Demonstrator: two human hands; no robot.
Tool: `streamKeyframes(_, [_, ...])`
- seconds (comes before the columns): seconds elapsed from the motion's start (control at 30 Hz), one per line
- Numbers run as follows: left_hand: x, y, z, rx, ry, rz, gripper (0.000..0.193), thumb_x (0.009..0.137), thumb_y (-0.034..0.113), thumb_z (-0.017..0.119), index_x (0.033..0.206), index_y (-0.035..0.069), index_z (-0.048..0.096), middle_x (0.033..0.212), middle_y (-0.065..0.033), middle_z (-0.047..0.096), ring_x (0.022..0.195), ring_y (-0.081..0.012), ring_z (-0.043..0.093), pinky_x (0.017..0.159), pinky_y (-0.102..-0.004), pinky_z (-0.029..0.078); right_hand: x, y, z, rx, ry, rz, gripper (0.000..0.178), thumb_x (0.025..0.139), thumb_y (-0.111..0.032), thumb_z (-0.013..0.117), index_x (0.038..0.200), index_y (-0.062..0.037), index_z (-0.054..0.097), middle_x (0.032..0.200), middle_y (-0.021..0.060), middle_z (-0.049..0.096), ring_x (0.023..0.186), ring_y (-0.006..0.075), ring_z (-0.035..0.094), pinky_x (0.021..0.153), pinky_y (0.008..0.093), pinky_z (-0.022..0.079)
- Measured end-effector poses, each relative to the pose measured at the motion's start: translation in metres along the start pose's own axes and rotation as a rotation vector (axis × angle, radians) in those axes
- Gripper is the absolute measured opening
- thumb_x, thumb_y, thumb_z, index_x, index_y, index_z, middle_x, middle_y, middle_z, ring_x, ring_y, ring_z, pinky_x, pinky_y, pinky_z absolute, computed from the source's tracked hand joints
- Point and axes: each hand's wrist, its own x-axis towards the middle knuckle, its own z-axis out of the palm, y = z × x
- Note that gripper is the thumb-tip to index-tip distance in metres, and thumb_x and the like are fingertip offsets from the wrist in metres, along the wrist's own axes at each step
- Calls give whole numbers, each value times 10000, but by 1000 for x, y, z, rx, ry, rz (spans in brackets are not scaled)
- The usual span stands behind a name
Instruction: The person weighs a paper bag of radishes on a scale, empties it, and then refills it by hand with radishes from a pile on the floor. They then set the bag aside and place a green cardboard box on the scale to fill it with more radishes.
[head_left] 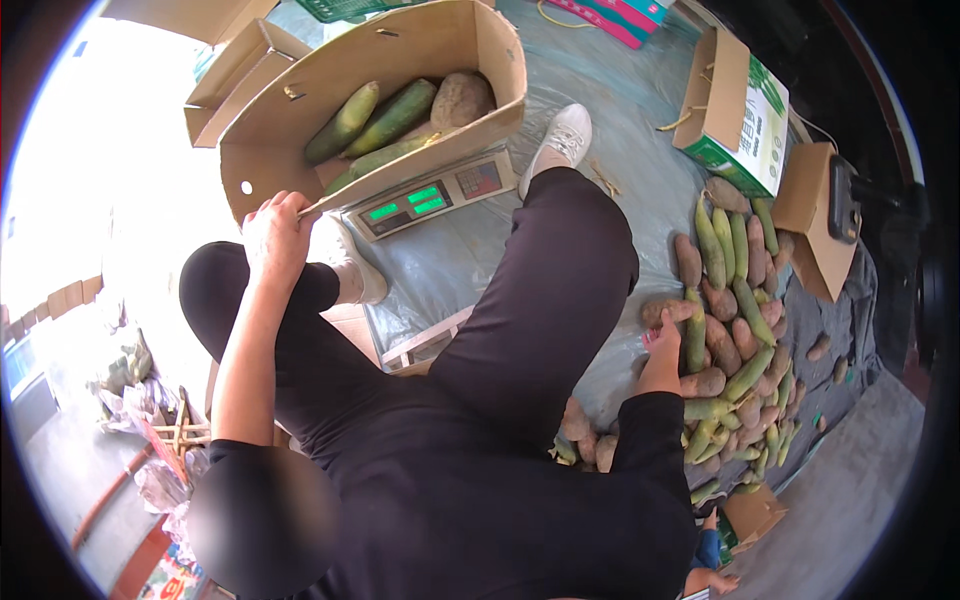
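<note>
My left hand is closed around the near left edge of an open cardboard box. Several long green radishes and a big brown tuber lie inside it. The box rests on a digital scale with lit green displays. Out to the right, my right hand has its fingers around a brown sweet potato at the left side of a pile. That pile mixes green radishes with reddish-brown sweet potatoes.
A white and green carton and an open brown box stand behind the pile. My white shoes flank the scale on plastic sheeting. Plastic bags lie at lower left. Part of another person shows at lower right.
</note>
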Motion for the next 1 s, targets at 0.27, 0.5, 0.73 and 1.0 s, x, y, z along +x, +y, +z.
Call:
streamKeyframes(0.27, [-2,-3,4,-3,32,12,70,747,154,644,781,93,648,797,-46,624,835,-235,604,741,-379,429,-13,9,18,-184,-17,-77,587,682,-249,782,1180,-123,497,1184,77,459,1013,305,453,797,485,395])
streamKeyframes(0.5, [-1,-2,5,-22,21,13,70,740,151,648,783,98,631,806,-37,606,871,-219,589,764,-385,412,-14,48,33,-261,-438,-10,407,691,-264,752,1017,-128,549,984,40,511,851,233,479,730,448,406])
streamKeyframes(0.73, [-1,-8,11,-20,25,44,81,725,155,658,773,105,616,816,-34,601,876,-223,588,763,-388,415,-80,19,49,-228,-608,-210,288,685,-235,734,907,-169,564,794,-21,502,741,145,473,676,394,429])
streamKeyframes(1.0, [-5,-12,11,2,61,66,98,736,185,649,783,103,624,799,-33,600,864,-220,592,743,-390,414,-322,-107,91,-400,-735,-918,527,693,-142,701,1175,-57,507,1054,15,572,843,84,546,625,203,414])
